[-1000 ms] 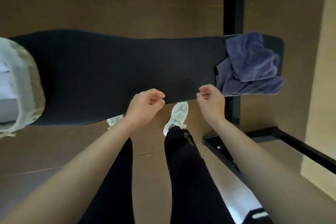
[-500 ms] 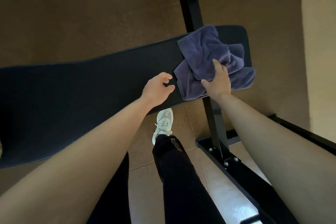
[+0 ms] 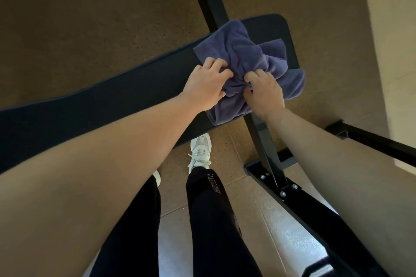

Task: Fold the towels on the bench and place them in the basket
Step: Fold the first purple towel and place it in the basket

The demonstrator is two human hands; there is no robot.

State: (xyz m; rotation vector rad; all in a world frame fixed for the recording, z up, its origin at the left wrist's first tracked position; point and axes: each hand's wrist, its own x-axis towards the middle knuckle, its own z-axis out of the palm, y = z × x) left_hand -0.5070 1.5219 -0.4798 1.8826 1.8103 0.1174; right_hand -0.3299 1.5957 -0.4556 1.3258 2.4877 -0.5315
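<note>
Watching the head feed from my desk. Both hands are on the towel (image 3: 252,51), a crumpled purple-blue heap at the right end of the bench pad (image 3: 101,110), with one edge drooping off the near side. The left hand (image 3: 206,85) has its fingers curled into the cloth on the heap's left side. The right hand (image 3: 265,92) is bunching a fold between thumb and fingers just beside it. So both are gripping fabric, neither one is loose.

My take on the step: this is the pick-up-and-spread bit before any folding happens. If I were steering, I'd hunt for two actual corners instead of grabbing mid-bunch. Then lift, give it a shake so it hangs flat, and lay it out on the long bare stretch of pad to the left where there's room. Grabbing the middle probably just drags the lump around. I'd also watch that overhanging edge, it could slide off onto the floor (image 3: 90,29).

Counts: two hands, one bench, one heap of towel. Honestly can't tell if that's a single towel or two tangled together, the folds hide it. Baskets in view: zero, so no idea where it goes yet. One white sneaker (image 3: 199,150) is fully showing, plus the toe of a second sneaker (image 3: 157,177).
</note>
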